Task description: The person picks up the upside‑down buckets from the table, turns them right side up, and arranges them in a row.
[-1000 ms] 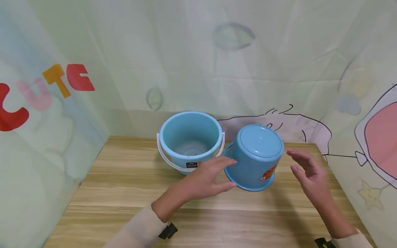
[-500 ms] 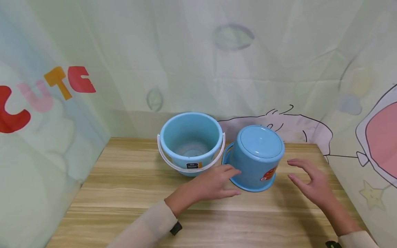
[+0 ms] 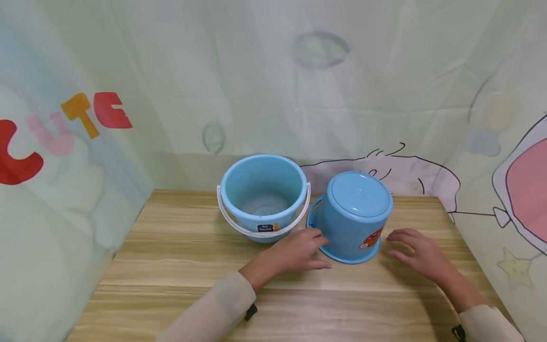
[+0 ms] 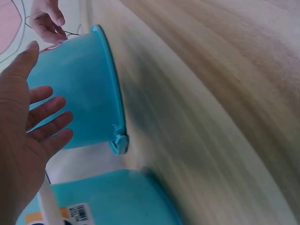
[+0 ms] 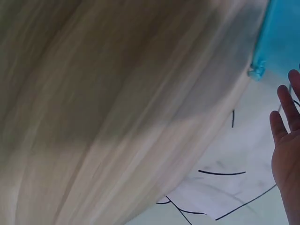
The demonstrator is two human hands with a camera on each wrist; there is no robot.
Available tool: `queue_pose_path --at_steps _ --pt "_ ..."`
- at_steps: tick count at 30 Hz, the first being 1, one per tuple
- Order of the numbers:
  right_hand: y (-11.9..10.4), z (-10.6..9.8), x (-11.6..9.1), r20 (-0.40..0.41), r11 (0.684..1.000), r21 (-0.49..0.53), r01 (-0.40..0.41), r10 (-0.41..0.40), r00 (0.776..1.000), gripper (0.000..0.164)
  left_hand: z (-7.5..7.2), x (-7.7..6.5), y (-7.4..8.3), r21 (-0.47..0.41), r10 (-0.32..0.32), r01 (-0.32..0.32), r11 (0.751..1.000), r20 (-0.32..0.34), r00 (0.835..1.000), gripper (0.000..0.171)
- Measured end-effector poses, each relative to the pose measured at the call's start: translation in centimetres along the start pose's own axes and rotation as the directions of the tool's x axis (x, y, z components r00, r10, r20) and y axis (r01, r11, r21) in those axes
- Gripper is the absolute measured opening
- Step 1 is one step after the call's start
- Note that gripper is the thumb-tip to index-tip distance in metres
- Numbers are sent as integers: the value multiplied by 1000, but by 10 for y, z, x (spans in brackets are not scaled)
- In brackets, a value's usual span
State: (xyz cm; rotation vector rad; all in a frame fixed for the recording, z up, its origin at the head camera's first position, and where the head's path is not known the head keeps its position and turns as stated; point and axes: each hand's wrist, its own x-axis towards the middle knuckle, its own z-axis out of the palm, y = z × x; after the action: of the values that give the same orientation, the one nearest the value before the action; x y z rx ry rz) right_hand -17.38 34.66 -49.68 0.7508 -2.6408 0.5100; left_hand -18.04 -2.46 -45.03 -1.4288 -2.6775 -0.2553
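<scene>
One light-blue plastic bucket (image 3: 262, 190) stands upright toward the back of the wood-grain tabletop (image 3: 171, 266), white handle (image 3: 251, 232) down across its front at the lower edge of a dark-and-orange label (image 3: 266, 228). Left hand (image 3: 301, 251) next, fingers loosely spread and gripping nothing, at the left side of an inverted blue bucket (image 3: 352, 223), which sits right of the first with its rim on the wood; whether they touch, cannot tell. Red sticker (image 3: 372, 238) low on that bucket's right side, then right hand (image 3: 416, 249) just beside, wood showing between, fingers relaxed, slightly bent, holding nothing.
</scene>
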Motion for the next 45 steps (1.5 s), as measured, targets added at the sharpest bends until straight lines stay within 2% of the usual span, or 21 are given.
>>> queue_pose_path --at_steps 6,14,23,33,38,45 --pt "8 6 1 83 992 -28 123 -121 989 40 17 5 -4 71 0 -1 997 10 1000 52" --pt "20 14 4 82 961 -41 273 -269 960 46 37 11 -12 141 3 -3 990 1 1000 44" --pt "22 23 12 76 900 -43 434 -430 899 42 46 12 -20 164 34 -35 986 10 999 36" --pt "26 25 15 107 859 -57 509 -501 859 40 53 17 -23 169 44 -51 984 41 998 25" --pt "26 25 16 137 855 -57 516 -505 852 38 57 18 -25 128 26 -26 991 5 1000 19" --pt "23 29 20 123 855 -45 517 -509 852 36 64 20 -26 76 -20 24 997 -46 999 16"
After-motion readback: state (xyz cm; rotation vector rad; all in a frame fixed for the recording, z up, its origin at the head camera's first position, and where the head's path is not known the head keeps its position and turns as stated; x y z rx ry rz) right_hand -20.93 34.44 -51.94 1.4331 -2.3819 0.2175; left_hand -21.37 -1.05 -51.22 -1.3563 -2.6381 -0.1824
